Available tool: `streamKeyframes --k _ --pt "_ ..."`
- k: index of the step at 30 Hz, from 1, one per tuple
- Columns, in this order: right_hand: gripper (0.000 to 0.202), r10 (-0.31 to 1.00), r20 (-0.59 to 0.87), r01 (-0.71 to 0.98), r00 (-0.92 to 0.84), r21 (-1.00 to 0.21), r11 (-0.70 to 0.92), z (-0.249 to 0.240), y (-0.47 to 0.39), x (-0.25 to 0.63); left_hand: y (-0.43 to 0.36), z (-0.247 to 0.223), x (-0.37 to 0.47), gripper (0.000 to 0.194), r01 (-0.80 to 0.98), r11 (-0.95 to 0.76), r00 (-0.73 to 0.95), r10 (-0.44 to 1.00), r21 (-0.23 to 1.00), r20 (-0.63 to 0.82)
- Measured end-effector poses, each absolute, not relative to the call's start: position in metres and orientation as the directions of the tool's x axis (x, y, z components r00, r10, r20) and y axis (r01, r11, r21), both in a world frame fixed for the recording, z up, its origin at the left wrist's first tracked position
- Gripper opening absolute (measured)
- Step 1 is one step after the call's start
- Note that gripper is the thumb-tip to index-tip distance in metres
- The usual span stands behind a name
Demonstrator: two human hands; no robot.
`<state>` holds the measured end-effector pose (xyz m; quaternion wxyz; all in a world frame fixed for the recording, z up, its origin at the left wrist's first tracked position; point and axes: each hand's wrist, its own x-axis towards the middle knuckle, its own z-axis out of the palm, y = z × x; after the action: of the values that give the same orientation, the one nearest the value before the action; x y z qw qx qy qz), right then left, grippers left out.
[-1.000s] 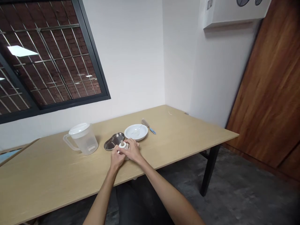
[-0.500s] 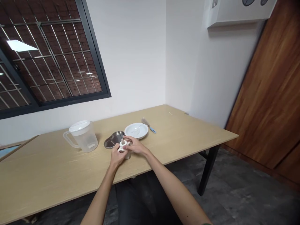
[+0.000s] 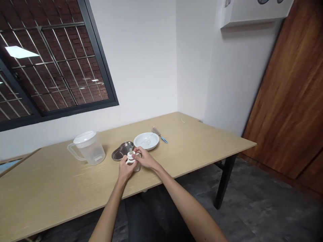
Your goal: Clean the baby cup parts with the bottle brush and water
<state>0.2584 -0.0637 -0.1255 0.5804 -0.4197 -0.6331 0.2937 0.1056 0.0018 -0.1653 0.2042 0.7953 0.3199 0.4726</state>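
A small clear bottle (image 3: 137, 167) with a white collar, white side handles and a translucent nipple on top stands near the table's front edge. My left hand (image 3: 125, 167) grips its handle and side from the left. On the right, my right hand (image 3: 143, 157) has its fingers closed round the white collar. Just behind the bottle lies a kidney-shaped steel tray (image 3: 121, 151). A white bowl (image 3: 152, 145) with a thin clear item in it sits behind my right hand.
A lidded translucent pitcher (image 3: 89, 151) stands on the left of the wooden table (image 3: 202, 144). Right of the bowl lies a bottle brush (image 3: 163, 139) with a blue handle. A small white strip (image 3: 183, 121) is near the back corner. A barred window is at the upper left.
The fingers of my right hand have shifted slightly and curl closer round the collar. My left hand keeps its hold. The camera view has moved a little.
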Motion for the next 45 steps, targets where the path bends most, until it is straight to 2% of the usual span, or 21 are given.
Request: streamKeyframes --k 8,14,21,26,29,39,41,45 --pt "0.045 0.848 0.527 0.371 0.053 -0.799 0.474 -0.119 -0.073 0.256 0.006 -0.168 0.105 0.029 0.312 -0.714 0.351 0.700 0.627 0.623" --pt "0.041 0.810 0.565 0.407 0.160 -0.785 0.467 -0.109 -0.067 0.245 0.004 -0.167 0.108 0.032 0.287 -0.715 0.337 0.699 0.638 0.631" --pt "0.037 0.837 0.489 0.297 0.246 -0.860 0.415 -0.103 -0.065 0.245 -0.002 -0.159 0.107 0.038 0.285 -0.721 0.311 0.692 0.631 0.651" --pt "0.035 0.863 0.438 0.223 0.251 -0.894 0.389 -0.102 -0.066 0.248 -0.007 -0.153 0.105 0.028 0.267 -0.749 0.340 0.662 0.607 0.668" --pt "0.037 0.875 0.421 0.176 0.238 -0.905 0.388 -0.101 -0.067 0.249 -0.008 -0.153 0.105 0.030 0.267 -0.752 0.346 0.659 0.603 0.668" --pt "0.029 0.883 0.416 0.026 0.220 -0.907 0.421 -0.103 -0.067 0.249 0.000 -0.163 0.104 0.062 0.244 -0.763 0.275 0.647 0.599 0.711" --pt "0.029 0.883 0.407 0.015 0.232 -0.910 0.415 -0.105 -0.066 0.249 0.000 -0.165 0.104 0.062 0.223 -0.769 0.275 0.639 0.599 0.718" --pt "0.032 0.879 0.389 0.013 0.277 -0.916 0.401 -0.109 -0.062 0.248 0.000 -0.167 0.104 0.048 0.204 -0.772 0.213 0.635 0.602 0.742"
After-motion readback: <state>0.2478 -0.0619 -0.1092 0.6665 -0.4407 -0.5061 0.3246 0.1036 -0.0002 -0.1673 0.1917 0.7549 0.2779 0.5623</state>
